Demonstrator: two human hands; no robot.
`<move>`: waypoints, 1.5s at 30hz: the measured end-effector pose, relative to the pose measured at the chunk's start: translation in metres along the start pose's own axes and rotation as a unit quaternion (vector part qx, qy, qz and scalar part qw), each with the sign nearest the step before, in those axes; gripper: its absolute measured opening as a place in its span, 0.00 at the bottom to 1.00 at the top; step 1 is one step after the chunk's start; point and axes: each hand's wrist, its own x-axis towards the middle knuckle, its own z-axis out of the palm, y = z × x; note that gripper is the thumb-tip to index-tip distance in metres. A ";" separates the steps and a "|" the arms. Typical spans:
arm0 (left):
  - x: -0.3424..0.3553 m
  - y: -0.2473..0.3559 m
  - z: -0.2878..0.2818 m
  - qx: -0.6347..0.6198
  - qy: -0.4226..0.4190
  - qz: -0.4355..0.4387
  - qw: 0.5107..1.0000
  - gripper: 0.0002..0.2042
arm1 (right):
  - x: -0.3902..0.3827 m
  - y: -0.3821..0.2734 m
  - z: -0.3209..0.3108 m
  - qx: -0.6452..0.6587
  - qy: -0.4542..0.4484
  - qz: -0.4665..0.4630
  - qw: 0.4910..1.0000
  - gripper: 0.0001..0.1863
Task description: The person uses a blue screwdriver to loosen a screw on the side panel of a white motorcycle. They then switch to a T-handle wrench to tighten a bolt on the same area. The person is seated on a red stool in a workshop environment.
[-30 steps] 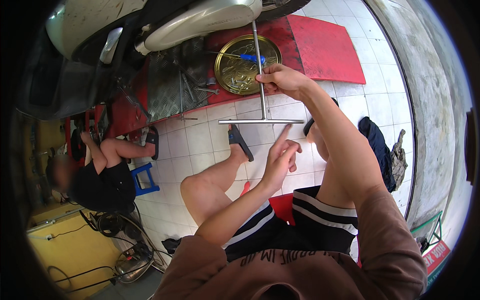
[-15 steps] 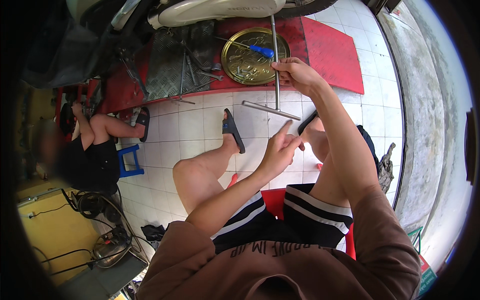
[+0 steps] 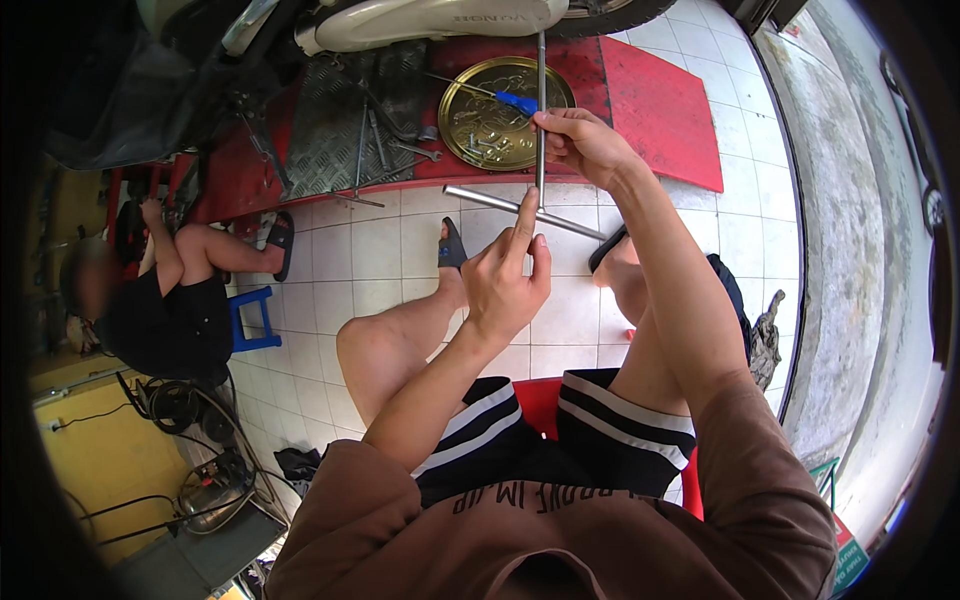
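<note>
A long metal T-handle wrench reaches from the underside of a white motorbike toward me, its crossbar tilted at the near end. Thumb and fingers of my right hand close round the shaft partway along. My left hand is just behind the crossbar, with the index finger stretched out against or just over the shaft near the joint; contact is hard to tell. Its thumb stands apart and the other fingers are partly curled, holding nothing. Beside the shaft, a blue-handled screwdriver lies across a round brass-coloured tray with small bolts in it.
The tray rests on a red platform. To its left, several wrenches and bars lie on a dark tread plate. Another person sits at the left near a blue stool. Hoses hang at lower left.
The crossbar has turned and shifted left. My left hand has moved left and up, its index finger now at the shaft. My right hand stays on the shaft, nearly in place.
</note>
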 end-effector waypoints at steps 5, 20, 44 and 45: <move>0.004 -0.025 -0.003 0.022 0.012 -0.035 0.999 0.17 | -0.006 0.002 0.009 0.032 -0.009 0.047 0.998 0.10; 0.022 -0.033 -0.024 -0.100 -0.019 -0.156 0.982 0.17 | -0.015 0.012 0.020 -0.063 -0.213 0.079 0.972 0.13; 0.004 0.036 -0.030 -0.183 -0.204 -0.020 0.962 0.33 | -0.009 0.001 0.017 0.015 -0.059 0.017 0.998 0.13; 0.005 0.034 -0.032 -0.185 -0.152 -0.042 0.970 0.33 | -0.010 0.000 0.016 0.021 -0.068 0.019 0.997 0.12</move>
